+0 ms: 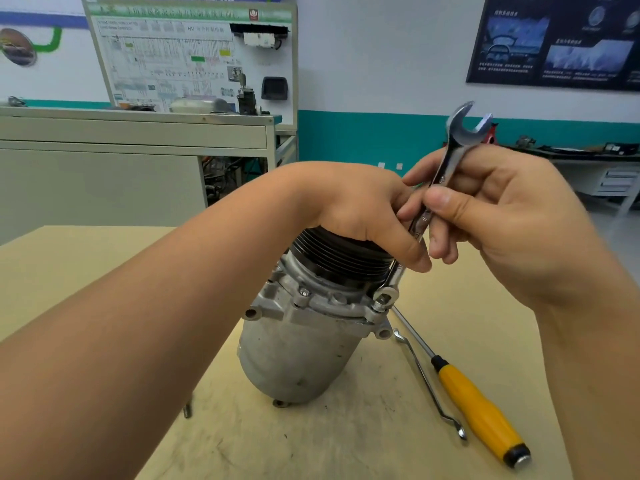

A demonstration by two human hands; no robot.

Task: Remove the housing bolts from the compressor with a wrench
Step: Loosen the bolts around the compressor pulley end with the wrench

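My left hand [360, 216] clamps the compressor [304, 327] pulley; my right hand [498, 216] grips the wrench [446, 168], seated on a housing bolt [381, 301]. Next, I judge: swing it loose.

One compressor [294, 344] stands on one worktop [346, 445]. Two hands: left [360, 209], right [512, 216]. One wrench [446, 168], one yellow-handled screwdriver [481, 414], one bent metal rod [429, 386]. Two bolts [304, 292] visible on the housing.

Head view: close, forward-down over table [104, 258].
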